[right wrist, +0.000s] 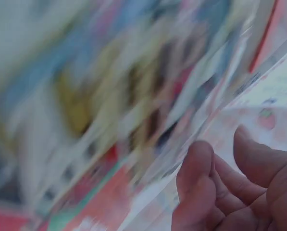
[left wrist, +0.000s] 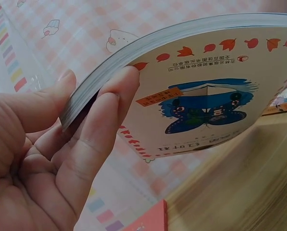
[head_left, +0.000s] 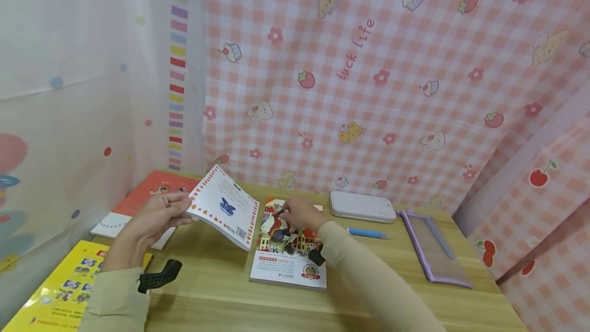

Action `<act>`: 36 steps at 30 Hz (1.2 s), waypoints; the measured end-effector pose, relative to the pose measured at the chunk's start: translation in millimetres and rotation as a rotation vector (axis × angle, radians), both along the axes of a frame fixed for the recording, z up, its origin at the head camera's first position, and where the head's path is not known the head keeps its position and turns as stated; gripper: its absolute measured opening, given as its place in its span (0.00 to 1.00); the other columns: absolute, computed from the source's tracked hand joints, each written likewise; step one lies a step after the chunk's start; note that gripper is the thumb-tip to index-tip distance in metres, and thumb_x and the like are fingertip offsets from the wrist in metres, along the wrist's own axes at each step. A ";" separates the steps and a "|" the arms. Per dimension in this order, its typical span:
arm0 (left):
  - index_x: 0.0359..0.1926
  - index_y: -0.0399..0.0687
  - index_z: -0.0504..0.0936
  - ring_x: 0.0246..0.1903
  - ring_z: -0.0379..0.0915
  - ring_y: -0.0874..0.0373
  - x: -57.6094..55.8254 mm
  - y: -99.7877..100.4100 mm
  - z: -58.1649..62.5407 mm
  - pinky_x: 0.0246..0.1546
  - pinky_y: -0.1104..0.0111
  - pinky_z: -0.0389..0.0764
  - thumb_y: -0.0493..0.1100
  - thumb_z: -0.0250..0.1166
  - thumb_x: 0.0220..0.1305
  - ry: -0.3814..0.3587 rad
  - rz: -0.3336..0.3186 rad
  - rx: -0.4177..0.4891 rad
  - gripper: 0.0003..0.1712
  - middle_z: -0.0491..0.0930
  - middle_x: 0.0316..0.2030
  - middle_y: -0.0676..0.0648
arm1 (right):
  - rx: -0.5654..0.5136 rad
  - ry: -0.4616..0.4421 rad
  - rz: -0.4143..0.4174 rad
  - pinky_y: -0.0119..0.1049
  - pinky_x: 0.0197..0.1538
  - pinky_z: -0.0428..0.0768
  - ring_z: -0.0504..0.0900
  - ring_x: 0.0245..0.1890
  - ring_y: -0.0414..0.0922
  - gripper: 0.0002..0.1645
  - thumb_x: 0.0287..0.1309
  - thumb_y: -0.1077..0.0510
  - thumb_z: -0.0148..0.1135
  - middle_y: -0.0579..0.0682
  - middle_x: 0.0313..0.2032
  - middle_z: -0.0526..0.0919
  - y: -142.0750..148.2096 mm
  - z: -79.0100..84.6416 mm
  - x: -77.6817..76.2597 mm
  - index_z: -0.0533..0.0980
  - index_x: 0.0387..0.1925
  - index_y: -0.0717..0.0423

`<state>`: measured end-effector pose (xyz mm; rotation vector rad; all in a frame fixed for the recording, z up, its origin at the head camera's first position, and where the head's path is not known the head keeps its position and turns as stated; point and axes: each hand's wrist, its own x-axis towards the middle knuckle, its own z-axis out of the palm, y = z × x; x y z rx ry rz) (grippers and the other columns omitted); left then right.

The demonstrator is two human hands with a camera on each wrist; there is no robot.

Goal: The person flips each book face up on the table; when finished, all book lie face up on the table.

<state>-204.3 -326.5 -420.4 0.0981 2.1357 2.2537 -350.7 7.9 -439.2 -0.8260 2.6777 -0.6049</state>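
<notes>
- White leaf-bordered book [head_left: 226, 206], head view: tilted over wood table [head_left: 207, 291], edge in left hand [head_left: 156, 219]; right hand [head_left: 305, 214] over picture-cover book [head_left: 288, 270], lying on table just beside.
- Left wrist: thumb and fingers clamped on that book's edge.
- Right wrist: thumb and forefinger apart; blurred print [right wrist: 109, 96] beside them, contact unclear.

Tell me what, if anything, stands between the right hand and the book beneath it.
Nothing visible: the right hand is directly over the book. The tilted book in the left hand is off to the left; the pen and white case lie to the right.
</notes>
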 end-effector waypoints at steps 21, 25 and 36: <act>0.67 0.12 0.58 0.35 0.86 0.61 -0.1 -0.9 -0.3 0.37 0.73 0.85 0.37 0.53 0.79 0.031 0.013 0.074 0.30 0.87 0.38 0.51 | -0.812 -1.101 -0.131 0.43 0.60 0.80 0.85 0.50 0.48 0.20 0.79 0.59 0.48 0.54 0.48 0.85 -41.6 -5.5 62.9 0.71 0.62 0.68; 0.66 0.13 0.60 0.34 0.87 0.61 0.6 -2.0 0.3 0.36 0.73 0.85 0.38 0.54 0.78 0.039 0.017 0.088 0.30 0.88 0.37 0.51 | -0.869 -1.099 -0.179 0.43 0.61 0.78 0.85 0.49 0.45 0.21 0.77 0.60 0.50 0.53 0.50 0.85 -43.2 -4.2 64.2 0.70 0.64 0.67; 0.68 0.11 0.54 0.34 0.86 0.61 1.5 -0.3 3.9 0.35 0.74 0.85 0.38 0.54 0.78 0.033 0.011 0.078 0.34 0.88 0.38 0.51 | -0.943 -1.095 -0.251 0.37 0.52 0.83 0.85 0.46 0.45 0.19 0.76 0.62 0.51 0.55 0.47 0.85 -44.2 -3.1 62.0 0.72 0.61 0.69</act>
